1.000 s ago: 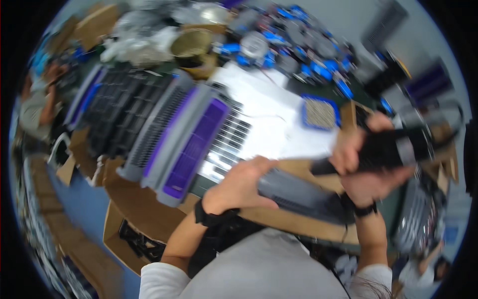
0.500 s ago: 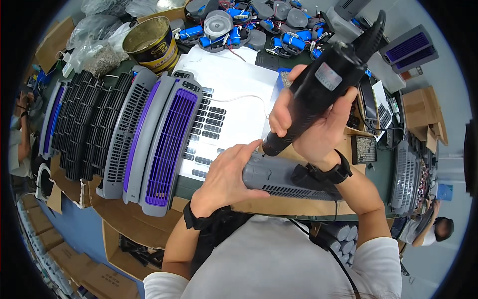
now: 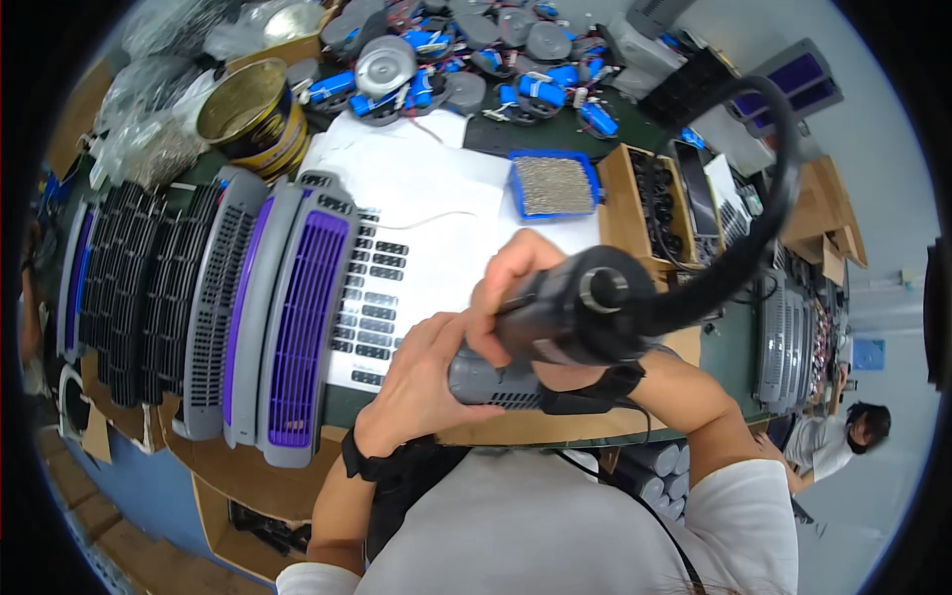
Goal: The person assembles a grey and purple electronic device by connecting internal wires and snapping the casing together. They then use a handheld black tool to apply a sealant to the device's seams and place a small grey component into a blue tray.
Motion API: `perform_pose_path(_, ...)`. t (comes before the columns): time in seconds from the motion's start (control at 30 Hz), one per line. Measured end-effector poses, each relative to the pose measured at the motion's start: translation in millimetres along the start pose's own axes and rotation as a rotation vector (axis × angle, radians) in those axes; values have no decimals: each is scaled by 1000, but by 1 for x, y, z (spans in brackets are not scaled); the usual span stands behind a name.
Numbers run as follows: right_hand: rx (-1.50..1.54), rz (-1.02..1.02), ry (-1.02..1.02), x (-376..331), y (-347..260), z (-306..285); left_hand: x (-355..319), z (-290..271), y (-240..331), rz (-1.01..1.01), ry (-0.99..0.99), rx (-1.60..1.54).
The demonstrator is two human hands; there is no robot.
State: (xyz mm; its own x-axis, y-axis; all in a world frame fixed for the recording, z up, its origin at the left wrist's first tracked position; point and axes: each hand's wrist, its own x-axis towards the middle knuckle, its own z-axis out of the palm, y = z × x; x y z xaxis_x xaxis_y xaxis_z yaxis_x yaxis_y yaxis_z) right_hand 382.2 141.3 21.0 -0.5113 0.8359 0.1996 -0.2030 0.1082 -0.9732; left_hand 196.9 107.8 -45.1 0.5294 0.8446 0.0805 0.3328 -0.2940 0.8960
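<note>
My left hand (image 3: pixel 412 382) grips the left end of a grey plastic housing (image 3: pixel 476 385) with a slotted vent along its near side, the thumb in front and the fingers over the top. Above that housing, my right hand (image 3: pixel 511 288) is wrapped round a black corded electric screwdriver (image 3: pixel 555 317). Its back end and thick cord tilt up toward me and to the right. The driver covers the housing's middle, and I cannot see whether its tip touches a screw.
To the left stand purple-grilled grey units (image 3: pixel 307 327) and black slatted parts (image 3: pixel 119 288). Beyond are a yellow-black bucket (image 3: pixel 253 119), a blue tray of screws (image 3: pixel 553 185), a wooden box (image 3: pixel 623 203) and motors with blue parts (image 3: pixel 387 69). Another person (image 3: pixel 828 441) is at right.
The screwdriver has tipped over, its back end coming down toward me, with my right hand turning along. My left hand stays on the housing. The whole view has shifted slightly.
</note>
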Motion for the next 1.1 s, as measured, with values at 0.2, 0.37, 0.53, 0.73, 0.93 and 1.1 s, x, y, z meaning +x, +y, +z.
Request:
perform_pose_path(0.2, -44, -104, 56, 9, 3, 6, -1, 3, 0, 34, 26, 43)
perform_pose_path(0.37, -75, -393, 66, 15, 11, 7, -2, 7, -3, 0, 52, 62)
perform_pose_path(0.53, 70, -411, 66, 19, 15, 12, -2, 6, -1, -97, -22, 215)
perform_pose_path(0.73, 108, -361, 88, 12, 2, 6, 6, 7, 15, -68, -19, 148)
perform_pose_path(0.93, 43, -323, 534, -39, -38, -63, 4, 5, 5, -56, 0, 131)
perform_pose_path(1.1, -843, -198, 1310, -152, -104, -170, -2, 5, 13, 4, -5, 158)
